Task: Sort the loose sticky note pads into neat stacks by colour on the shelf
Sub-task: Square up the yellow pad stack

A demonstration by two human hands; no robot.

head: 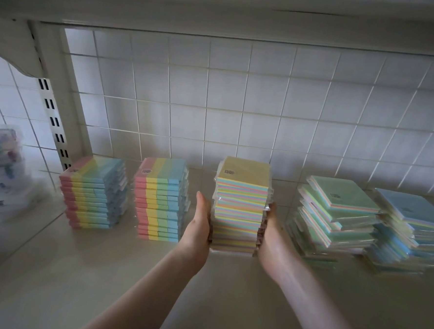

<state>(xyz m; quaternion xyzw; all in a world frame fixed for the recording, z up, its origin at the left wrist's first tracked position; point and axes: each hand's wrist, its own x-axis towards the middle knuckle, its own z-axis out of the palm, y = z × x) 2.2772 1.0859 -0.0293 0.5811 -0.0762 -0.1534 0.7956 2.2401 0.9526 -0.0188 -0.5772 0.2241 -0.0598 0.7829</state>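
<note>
A tall stack of wrapped rainbow-edged pads with a yellow top (pixel 240 204) stands on the pale shelf (pixel 52 268) in the middle. My left hand (pixel 199 221) presses flat against its left side. Against its right side lies my right hand (pixel 272 234), whose fingertips are hidden behind the stack. Two neat stacks of pink-yellow-green-blue striped pads stand to the left, one (pixel 93 192) near the shelf post and one (pixel 160 199) beside my left hand. On the right lie a skewed pile of green-topped pads (pixel 334 217) and a loose pile of blue-topped pads (pixel 407 229).
A clear plastic box of small coloured items (pixel 1 176) stands at the far left beyond the slotted shelf post (pixel 53 118). A white wire grid (pixel 240 102) backs the shelf, and another shelf board (pixel 220 9) hangs overhead.
</note>
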